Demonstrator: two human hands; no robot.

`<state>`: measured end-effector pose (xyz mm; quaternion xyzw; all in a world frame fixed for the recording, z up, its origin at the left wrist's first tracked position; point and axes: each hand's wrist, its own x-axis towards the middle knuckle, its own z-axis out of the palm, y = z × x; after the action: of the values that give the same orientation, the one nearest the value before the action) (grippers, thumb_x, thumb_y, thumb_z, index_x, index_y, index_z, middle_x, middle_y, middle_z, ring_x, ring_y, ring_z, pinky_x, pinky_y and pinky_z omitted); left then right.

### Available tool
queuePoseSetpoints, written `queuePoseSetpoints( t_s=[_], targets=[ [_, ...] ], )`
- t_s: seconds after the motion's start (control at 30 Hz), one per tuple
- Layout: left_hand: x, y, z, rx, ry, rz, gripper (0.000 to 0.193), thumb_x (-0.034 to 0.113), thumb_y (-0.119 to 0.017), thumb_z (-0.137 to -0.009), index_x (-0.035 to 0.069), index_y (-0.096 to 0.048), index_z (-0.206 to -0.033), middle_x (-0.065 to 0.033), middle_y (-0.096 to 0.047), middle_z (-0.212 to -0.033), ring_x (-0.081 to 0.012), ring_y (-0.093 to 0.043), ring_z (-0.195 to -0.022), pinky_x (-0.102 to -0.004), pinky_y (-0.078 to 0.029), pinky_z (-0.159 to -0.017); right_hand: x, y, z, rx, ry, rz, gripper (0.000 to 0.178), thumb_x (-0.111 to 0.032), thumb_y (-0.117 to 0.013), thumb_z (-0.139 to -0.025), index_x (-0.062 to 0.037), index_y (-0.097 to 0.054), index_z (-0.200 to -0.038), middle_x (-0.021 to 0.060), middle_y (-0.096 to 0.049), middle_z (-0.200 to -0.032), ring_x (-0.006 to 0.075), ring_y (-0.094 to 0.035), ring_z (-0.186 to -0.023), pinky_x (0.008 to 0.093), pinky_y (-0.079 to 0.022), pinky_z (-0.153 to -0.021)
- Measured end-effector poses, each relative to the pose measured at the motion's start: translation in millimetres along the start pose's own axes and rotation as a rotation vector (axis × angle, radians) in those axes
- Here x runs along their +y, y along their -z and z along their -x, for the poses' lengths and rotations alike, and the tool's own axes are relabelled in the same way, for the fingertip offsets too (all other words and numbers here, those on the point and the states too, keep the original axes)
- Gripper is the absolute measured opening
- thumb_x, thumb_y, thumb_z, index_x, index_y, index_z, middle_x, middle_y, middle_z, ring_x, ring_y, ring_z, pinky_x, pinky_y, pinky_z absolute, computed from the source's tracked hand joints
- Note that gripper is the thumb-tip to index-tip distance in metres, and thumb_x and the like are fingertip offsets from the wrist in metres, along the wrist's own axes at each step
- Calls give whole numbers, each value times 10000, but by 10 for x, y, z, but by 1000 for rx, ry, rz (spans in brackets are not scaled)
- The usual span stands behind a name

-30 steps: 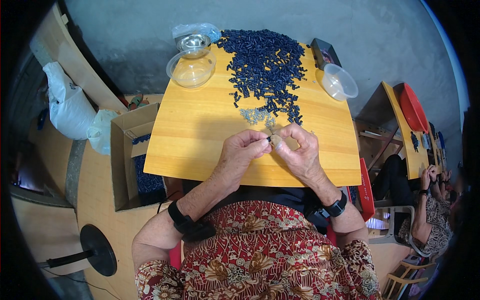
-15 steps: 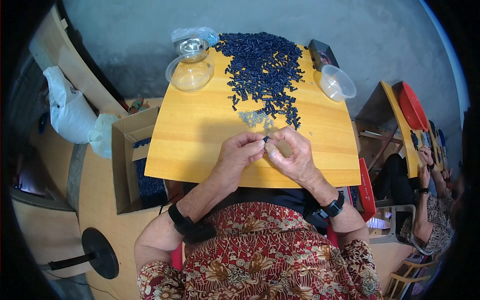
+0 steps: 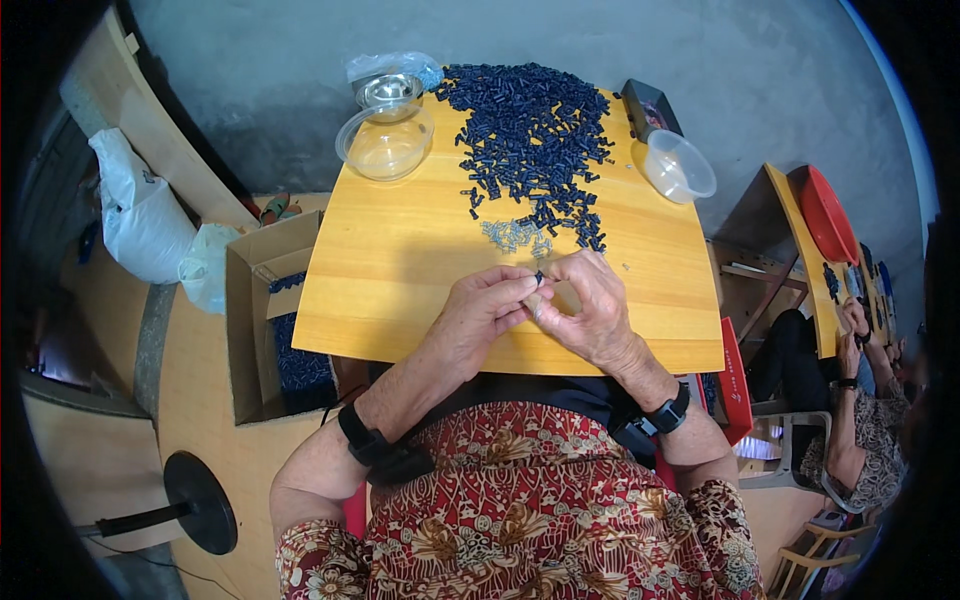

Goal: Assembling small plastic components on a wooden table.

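Note:
My left hand (image 3: 488, 308) pinches a small dark blue plastic piece (image 3: 540, 277) between thumb and fingertips, over the near part of the yellow table. Meeting it from the other side, my right hand (image 3: 592, 312) is closed with thumb and index fingertip together; what they grip is too small to make out. Just beyond my fingers lies a little heap of clear, pale small parts (image 3: 512, 236). Behind that spreads a large pile of dark blue plastic pieces (image 3: 530, 120), reaching to the table's far edge.
On the wooden table (image 3: 390, 280) stand a clear bowl (image 3: 385, 165) and a metal bowl (image 3: 390, 90) at left, a clear tub (image 3: 680, 166) and a black box (image 3: 650, 108) at right. A cardboard carton (image 3: 245, 340) of dark pieces sits left. A co-worker (image 3: 860, 430) sits far right.
Both hands stay together at nearly the same spot, with small shifts of the fingers. The table and everything on it appear slightly shifted in the picture.

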<state>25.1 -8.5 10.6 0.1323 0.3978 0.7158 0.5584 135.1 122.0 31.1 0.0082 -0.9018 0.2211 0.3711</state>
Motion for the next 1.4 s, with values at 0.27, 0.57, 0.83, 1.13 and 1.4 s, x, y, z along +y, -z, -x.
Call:
queuePoseSetpoints(
  t_s=[0.27,0.57,0.83,1.13,1.4],
  targets=[
    [39,15,0,-25,8,-114,178,191,-588,-919,64,-623,-1039,-38,-658,-1002,-111,-613,-953,-253,-486,-861,7,36,-20,-55,-4,11,201,-75,-724,-701,-59,-586,-847,49,-605,-741,232,-599,-715,339,-452,-644],
    [6,2,-14,27,-37,-178,143,166,-638,-887,91,-635,-1009,-6,-655,-963,-93,-624,-936,-193,-498,-787,19,162,-61,-114,-301,-325,109,-71,-643,-804,7,-631,-879,125,-652,-840,249,-637,-800,340,-493,-731],
    [-40,-8,-4,27,-130,-261,139,169,-636,-888,73,-645,-988,7,-651,-924,-79,-612,-895,-207,-470,-770,-4,99,-14,-117,-346,-297,67,-65,-640,-796,-7,-618,-821,94,-624,-762,215,-616,-739,318,-484,-669],
    [-18,-19,-8,48,-222,-294,143,160,-626,-885,60,-646,-987,-1,-648,-903,-72,-590,-826,-203,-456,-761,-20,84,4,-75,-379,-266,139,-85,-673,-762,-19,-620,-873,79,-579,-723,213,-582,-703,317,-476,-645],
    [29,-62,24,21,-70,-85,100,172,-610,-896,96,-635,-955,-13,-663,-922,-88,-615,-881,-227,-472,-796,-25,95,-55,-142,-57,-16,354,-137,-723,-713,-26,-610,-1029,106,-612,-853,269,-595,-825,378,-468,-749]
  ],
)
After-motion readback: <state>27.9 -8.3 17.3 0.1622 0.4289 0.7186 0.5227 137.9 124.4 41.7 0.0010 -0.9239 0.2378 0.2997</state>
